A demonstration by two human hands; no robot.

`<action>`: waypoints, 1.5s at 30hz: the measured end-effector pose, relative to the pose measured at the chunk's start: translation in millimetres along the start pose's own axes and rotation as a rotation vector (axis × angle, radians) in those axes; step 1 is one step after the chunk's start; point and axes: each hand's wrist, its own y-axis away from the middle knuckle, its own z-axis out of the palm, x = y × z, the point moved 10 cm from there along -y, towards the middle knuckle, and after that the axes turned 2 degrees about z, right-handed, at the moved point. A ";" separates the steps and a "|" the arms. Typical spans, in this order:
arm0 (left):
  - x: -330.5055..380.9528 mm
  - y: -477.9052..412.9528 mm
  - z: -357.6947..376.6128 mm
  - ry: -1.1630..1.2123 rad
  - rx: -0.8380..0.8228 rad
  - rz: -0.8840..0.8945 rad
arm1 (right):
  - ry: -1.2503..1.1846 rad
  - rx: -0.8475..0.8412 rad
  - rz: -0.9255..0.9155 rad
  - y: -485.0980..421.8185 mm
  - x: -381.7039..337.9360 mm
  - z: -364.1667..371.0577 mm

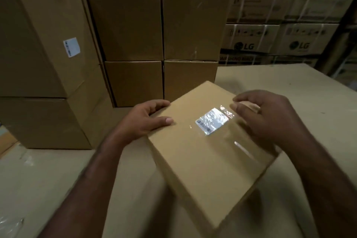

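Cardboard throughout; dim light.

Lower left corner of frame: scrap of clear plastic film (pixel 9 226) lying on the counter (pixel 309 92).

Left of frame: two large plain cartons (pixel 38 44), one stacked on the other, standing on the counter. Upper one carries a small white sticker (pixel 71 47) on its facing side.

Centre, upper half: block of four smaller cartons (pixel 160 44), two over two, sides touching, just beside the large pair.

Centre, lower half: left hand (pixel 143 120) on the left edge of the flat box (pixel 202 170). Grip clamped on the box: thumb flat on the top face, fingers curled over the far-left edge.

The box sits in the lower centre of frame, in front of the four-carton block and turned diagonally to the counter edge. Near corner is blurred; cannot tell whether the base rests fully on the counter.

Top face of the box: white printed label (pixel 212 120), text unreadable under glare. A strip of clear tape (pixel 241 149) runs over the label and down toward the lower right edge.

Right of the label: right hand (pixel 270 120) over the box's upper right part. Fingers bent, fingertips (pixel 236 106) at the tape beside the label. Motion blur; cannot tell whether this grip pinches the tape or only touches it.

Upper right of frame: strapped cartons marked LG (pixel 251 38), stacked behind the counter.
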 end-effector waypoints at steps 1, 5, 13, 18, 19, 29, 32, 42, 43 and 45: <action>2.4 -4.5 -1.0 -0.059 0.010 -0.005 | 0.112 -0.083 0.032 -7.2 8.2 7.4; 24.2 -22.9 -23.5 -0.615 0.248 -0.038 | 0.430 -0.523 0.242 8.7 34.9 47.2; 44.0 7.5 42.1 -0.845 -0.109 -0.058 | 0.470 -0.475 0.233 28.1 23.7 44.0; 59.8 -32.1 49.9 -0.622 -0.101 0.124 | 0.596 -0.592 0.217 25.0 8.5 29.4; 58.6 -44.6 51.8 -0.603 -0.143 0.138 | 0.610 -0.600 0.199 18.9 4.4 26.9; 44.0 -100.5 42.5 -0.333 0.072 0.098 | -0.048 -0.353 -0.121 -49.9 -30.7 101.8; 39.1 -100.2 36.7 -0.312 0.099 0.098 | -0.019 -0.281 -0.153 -45.3 -19.2 118.8; 34.3 -104.5 36.6 -0.292 0.089 0.085 | -0.031 -0.193 -0.269 -41.3 -21.2 114.3; 34.1 -104.9 37.3 -0.298 0.089 0.081 | -0.040 -0.187 -0.272 -41.1 -21.4 113.4; 34.5 -105.1 37.4 -0.307 0.092 0.080 | -0.068 -0.172 -0.274 -40.4 -22.3 110.5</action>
